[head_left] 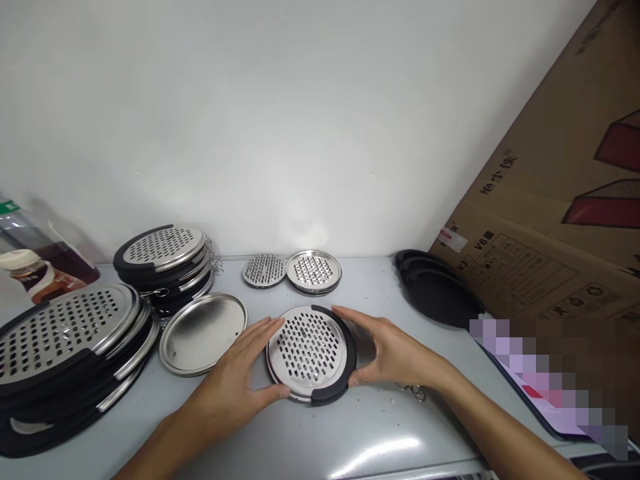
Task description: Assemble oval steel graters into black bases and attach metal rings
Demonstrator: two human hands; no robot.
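A round metal grater point(307, 350) with a black rim on its right side lies flat on the table, between my two hands. My left hand point(240, 377) grips its left edge, fingertips on the upper left of the metal and thumb at the lower left. Against the black rim, my right hand point(390, 347) curves with its fingers at the upper right and thumb lower down. Beside my left hand rests a plain round metal lid point(205, 330). Small metal rings point(415, 393) show partly from under my right forearm.
Stacks of black-rimmed graters stand at the left, one nearer point(65, 333) and one farther point(163, 250). Two perforated discs point(314, 270) lie by the wall. Black curved parts point(435, 293) lean near a cardboard box point(540, 233). Bottles point(37, 273) stand far left.
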